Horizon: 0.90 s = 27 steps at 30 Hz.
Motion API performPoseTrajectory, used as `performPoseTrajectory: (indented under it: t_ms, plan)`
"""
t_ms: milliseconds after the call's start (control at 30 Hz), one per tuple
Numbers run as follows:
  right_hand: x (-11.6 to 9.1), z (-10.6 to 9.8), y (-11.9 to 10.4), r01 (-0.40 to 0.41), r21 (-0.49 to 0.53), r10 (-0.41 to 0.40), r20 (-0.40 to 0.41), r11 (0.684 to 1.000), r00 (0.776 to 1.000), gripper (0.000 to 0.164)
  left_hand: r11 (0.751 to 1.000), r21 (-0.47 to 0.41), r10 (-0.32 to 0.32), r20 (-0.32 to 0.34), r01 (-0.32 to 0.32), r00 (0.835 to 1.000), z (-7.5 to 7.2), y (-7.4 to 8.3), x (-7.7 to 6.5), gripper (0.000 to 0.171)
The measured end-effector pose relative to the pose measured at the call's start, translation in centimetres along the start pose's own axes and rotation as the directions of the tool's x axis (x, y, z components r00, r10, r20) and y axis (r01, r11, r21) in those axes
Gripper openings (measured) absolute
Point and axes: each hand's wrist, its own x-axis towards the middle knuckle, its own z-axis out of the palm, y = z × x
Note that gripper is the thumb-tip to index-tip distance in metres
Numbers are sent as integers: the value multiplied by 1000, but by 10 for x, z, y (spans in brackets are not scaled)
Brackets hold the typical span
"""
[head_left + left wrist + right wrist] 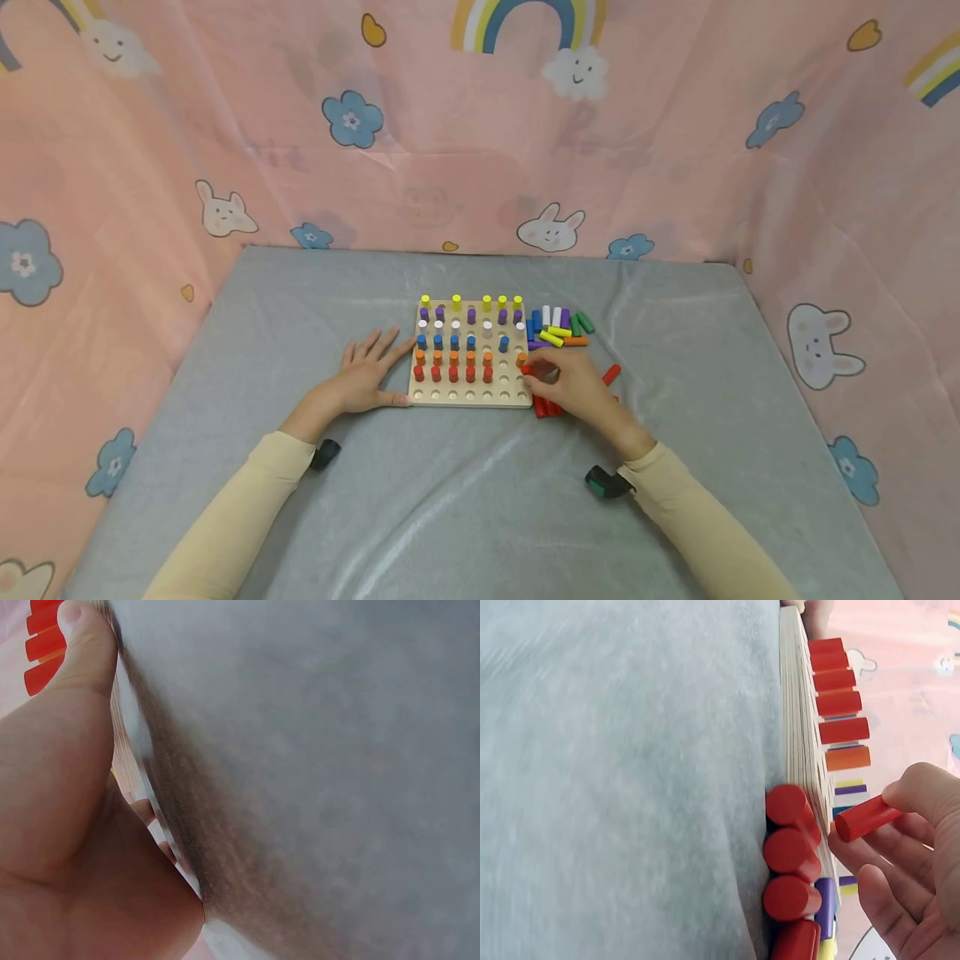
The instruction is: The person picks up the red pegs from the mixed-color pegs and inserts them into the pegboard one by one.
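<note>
On the left of the grey-covered table (420,500), the left hand (362,379) lies with fingers straight and spread, thumb and index finger touching the left edge of the pegboard (478,402). The pegboard lies flat at the middle of the table, carrying upright pegs in colour rows: yellow (457,303) at the far side, then purple, white, blue, orange (453,358) and red (453,374), with a row of holes along the near edge. At its right edge the right hand (573,383) pinches a red peg (866,817) between thumb and fingertip, the peg tilted. Just beside the pegboard's right edge, loose red pegs (787,851) lie near the front corner; farther back lie loose blue, purple, white (546,315), yellow, orange and green (576,325) ones. Rightmost, another red one (612,374) lies beyond the right hand.
</note>
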Motion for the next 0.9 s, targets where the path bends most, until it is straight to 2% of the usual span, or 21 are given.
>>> performPoseTrajectory:
  t_ms: [533,900]
  plan:
    - [5,15,-9,-11,149,15,-22,989,1000,16,1000,-11,6,4,-6,1000,1,0,0,101]
    - [9,26,-8,44,182,-38,-37,982,999,15,1000,-10,7,-4,-7,1000,1,-1,-1,101]
